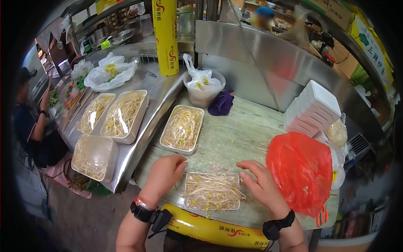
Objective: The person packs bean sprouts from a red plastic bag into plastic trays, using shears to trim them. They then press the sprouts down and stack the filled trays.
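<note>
A white tray heaped with bean sprouts (212, 191) sits on the worktable in front of me, some sprouts hanging over its right edge. My left hand (167, 172) is at the tray's upper left corner, thumb and forefinger apart, holding nothing. On the other side, my right hand (259, 181) hovers by the upper right corner with fingers spread and empty. Just beyond my left hand stands a wrapped tray of bean sprouts (182, 128). A large yellow roll of cling film (218, 230) lies along the table's near edge, below the sprout tray.
Right of my right hand bulges a red plastic bag (300, 172), with stacked white trays (312, 109) behind. A tub (203, 90) and purple cloth (221, 103) stand at the back. Several sprout trays (126, 115) rest on the left steel counter. A person (35, 122) is far left.
</note>
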A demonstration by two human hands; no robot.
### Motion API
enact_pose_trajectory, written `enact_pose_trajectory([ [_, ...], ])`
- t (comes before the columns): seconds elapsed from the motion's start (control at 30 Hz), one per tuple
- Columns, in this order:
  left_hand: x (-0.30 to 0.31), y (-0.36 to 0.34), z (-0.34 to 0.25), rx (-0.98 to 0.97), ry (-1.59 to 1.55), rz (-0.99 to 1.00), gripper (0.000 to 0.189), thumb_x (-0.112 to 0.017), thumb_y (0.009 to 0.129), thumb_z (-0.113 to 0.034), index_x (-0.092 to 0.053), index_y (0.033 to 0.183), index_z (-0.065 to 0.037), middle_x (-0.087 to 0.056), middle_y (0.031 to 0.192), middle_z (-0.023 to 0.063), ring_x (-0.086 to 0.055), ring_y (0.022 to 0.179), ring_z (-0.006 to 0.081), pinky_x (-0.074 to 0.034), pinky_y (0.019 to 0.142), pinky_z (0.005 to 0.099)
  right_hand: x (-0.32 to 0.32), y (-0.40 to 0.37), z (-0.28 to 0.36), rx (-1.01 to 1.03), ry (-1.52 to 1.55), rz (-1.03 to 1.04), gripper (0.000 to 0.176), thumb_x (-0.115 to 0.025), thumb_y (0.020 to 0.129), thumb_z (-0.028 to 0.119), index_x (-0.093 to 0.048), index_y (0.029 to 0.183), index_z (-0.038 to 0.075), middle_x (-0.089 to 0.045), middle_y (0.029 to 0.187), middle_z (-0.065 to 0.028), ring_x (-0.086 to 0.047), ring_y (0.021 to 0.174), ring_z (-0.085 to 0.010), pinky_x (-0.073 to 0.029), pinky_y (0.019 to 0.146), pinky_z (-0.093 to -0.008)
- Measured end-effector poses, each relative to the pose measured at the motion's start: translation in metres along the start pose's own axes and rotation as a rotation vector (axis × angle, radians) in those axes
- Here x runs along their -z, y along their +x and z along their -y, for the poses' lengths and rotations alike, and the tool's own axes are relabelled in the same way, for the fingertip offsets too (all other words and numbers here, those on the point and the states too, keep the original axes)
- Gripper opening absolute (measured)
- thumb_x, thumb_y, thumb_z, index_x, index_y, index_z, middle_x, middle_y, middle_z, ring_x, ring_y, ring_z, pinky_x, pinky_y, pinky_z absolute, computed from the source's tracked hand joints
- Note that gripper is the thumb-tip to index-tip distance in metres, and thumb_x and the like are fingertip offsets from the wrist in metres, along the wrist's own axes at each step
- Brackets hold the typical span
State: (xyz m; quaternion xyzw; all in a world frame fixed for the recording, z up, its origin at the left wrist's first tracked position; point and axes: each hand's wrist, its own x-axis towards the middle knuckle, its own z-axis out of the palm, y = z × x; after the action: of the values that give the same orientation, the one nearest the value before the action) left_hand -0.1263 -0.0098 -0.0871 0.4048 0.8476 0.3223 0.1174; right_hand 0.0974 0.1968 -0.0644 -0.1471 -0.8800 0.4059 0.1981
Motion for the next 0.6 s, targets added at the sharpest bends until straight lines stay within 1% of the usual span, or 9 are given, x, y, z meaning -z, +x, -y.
enact_pose_trajectory([
  [0.1,-0.016,0.02,0.001,0.012,0.121,0.089,0.026,-0.07,0.091,-0.028,-0.074,0.105,-0.006,-0.075,0.088,0.0145,-0.072,0.084,0.0344,-0.056,0.076,0.0429,-0.006,-0.003,-0.004,-0.02,0.027,0.013,0.029,-0.065,0.098,0.021,-0.067,0.118,0.0,-0.069,0.117,-0.0186,-0.066,0.11,-0.0346,-0.052,0.095,-0.0395],
  [0.23,-0.028,0.032,0.003,0.104,0.028,0.208,0.024,-0.074,0.089,-0.025,-0.074,0.104,-0.006,-0.075,0.087,0.0122,-0.072,0.081,0.0302,-0.056,0.074,0.0397,-0.007,-0.015,-0.012,-0.069,0.053,-0.006,0.028,-0.066,0.098,0.019,-0.068,0.117,0.0,-0.07,0.115,-0.018,-0.067,0.109,-0.0344,-0.052,0.094,-0.0388],
  [0.3,-0.037,0.033,0.017,0.093,-0.227,0.187,0.019,-0.077,0.089,-0.01,-0.072,0.105,0.0,-0.075,0.089,0.0067,-0.071,0.079,0.0135,-0.055,0.071,0.0276,-0.004,-0.022,-0.016,-0.104,0.098,-0.065,0.025,-0.067,0.097,0.018,-0.069,0.115,0.0,-0.07,0.114,-0.0173,-0.067,0.108,-0.0335,-0.052,0.093,-0.0383],
  [0.33,-0.038,0.031,0.02,0.094,-0.225,0.192,0.019,-0.077,0.089,-0.01,-0.072,0.105,0.0,-0.075,0.089,0.0067,-0.071,0.079,0.0135,-0.055,0.071,0.0276,-0.002,-0.023,-0.016,-0.109,0.1,-0.066,0.025,-0.067,0.097,0.018,-0.069,0.115,0.0,-0.07,0.114,-0.0173,-0.067,0.108,-0.0335,-0.052,0.093,-0.0383],
  [0.4,-0.039,0.024,0.022,0.132,-0.518,0.136,0.021,-0.08,0.086,-0.008,-0.072,0.104,-0.001,-0.074,0.084,0.0037,-0.07,0.079,0.0121,-0.055,0.074,0.0265,0.0,-0.023,-0.014,-0.149,0.116,-0.043,0.024,-0.068,0.096,0.016,-0.069,0.115,0.0,-0.071,0.113,-0.0168,-0.068,0.108,-0.0327,-0.052,0.093,-0.0386],
  [0.43,-0.038,0.021,0.022,0.132,-0.515,0.139,0.021,-0.08,0.086,-0.008,-0.072,0.104,-0.001,-0.074,0.084,0.0037,-0.07,0.079,0.0121,-0.055,0.074,0.0265,0.0,-0.023,-0.013,-0.151,0.119,-0.046,0.024,-0.068,0.096,0.016,-0.069,0.115,0.0,-0.071,0.113,-0.0168,-0.068,0.108,-0.0327,-0.052,0.093,-0.0386],
  [0.5,-0.034,0.013,0.021,0.013,-0.537,0.016,0.017,-0.078,0.089,-0.004,-0.072,0.104,0.001,-0.073,0.087,0.0026,-0.069,0.083,0.009,-0.056,0.076,0.0244,-0.001,-0.02,-0.011,-0.075,0.075,-0.054,0.024,-0.068,0.096,0.016,-0.069,0.114,0.0,-0.071,0.113,-0.0166,-0.068,0.107,-0.0326,-0.052,0.093,-0.0384],
  [0.53,-0.031,0.011,0.021,0.013,-0.533,0.015,0.017,-0.078,0.089,-0.004,-0.072,0.104,0.001,-0.073,0.087,0.0026,-0.069,0.083,0.009,-0.056,0.076,0.0244,-0.003,-0.019,-0.008,-0.073,0.078,-0.053,0.024,-0.068,0.096,0.016,-0.069,0.114,0.0,-0.071,0.113,-0.0166,-0.068,0.107,-0.0326,-0.052,0.093,-0.0384],
  [0.6,-0.027,0.007,0.021,0.077,-0.754,0.029,0.014,-0.077,0.09,-0.002,-0.071,0.102,0.001,-0.074,0.09,0.0031,-0.07,0.086,0.0093,-0.056,0.078,0.0241,-0.007,-0.017,-0.005,-0.049,0.116,-0.055,0.023,-0.069,0.095,0.015,-0.07,0.114,0.001,-0.071,0.113,-0.0161,-0.067,0.107,-0.0327,-0.052,0.093,-0.0388],
])
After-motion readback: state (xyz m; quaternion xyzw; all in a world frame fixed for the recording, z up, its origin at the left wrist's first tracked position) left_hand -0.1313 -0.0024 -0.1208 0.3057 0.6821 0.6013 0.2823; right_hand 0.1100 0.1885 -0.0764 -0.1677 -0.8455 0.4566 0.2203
